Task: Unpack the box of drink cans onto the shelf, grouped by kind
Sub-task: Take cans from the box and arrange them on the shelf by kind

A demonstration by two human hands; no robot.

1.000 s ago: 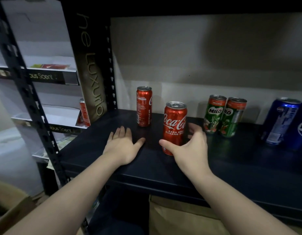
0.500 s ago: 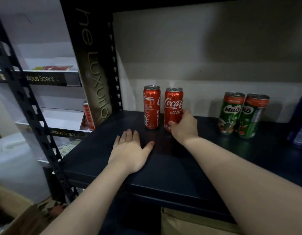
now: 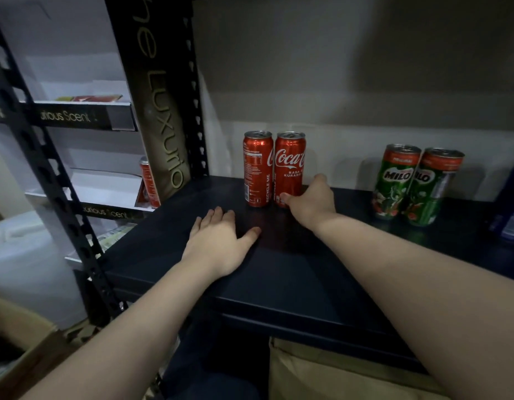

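The right hand [image 3: 312, 199] grips the Coke can [image 3: 289, 168] low — setting it on the shelf [image 3: 279, 272] against its twin [image 3: 258, 168], apart from the Milo cans [image 3: 414, 183]. The left hand [image 3: 221, 241] lies flat, probably bracing.

Two Coca-Cola cans [image 3: 274, 168] stand upright side by side, touching, at the back left of the shelf [image 3: 279, 269]. Two Milo cans [image 3: 416, 184] stand side by side well to their right, also near the back. The right hand [image 3: 309, 197] is at the base of the right Coca-Cola can. The left hand [image 3: 218, 243] rests flat on the shelf, in front of the Coca-Cola cans. A cardboard box [image 3: 336, 376] sits below the shelf.
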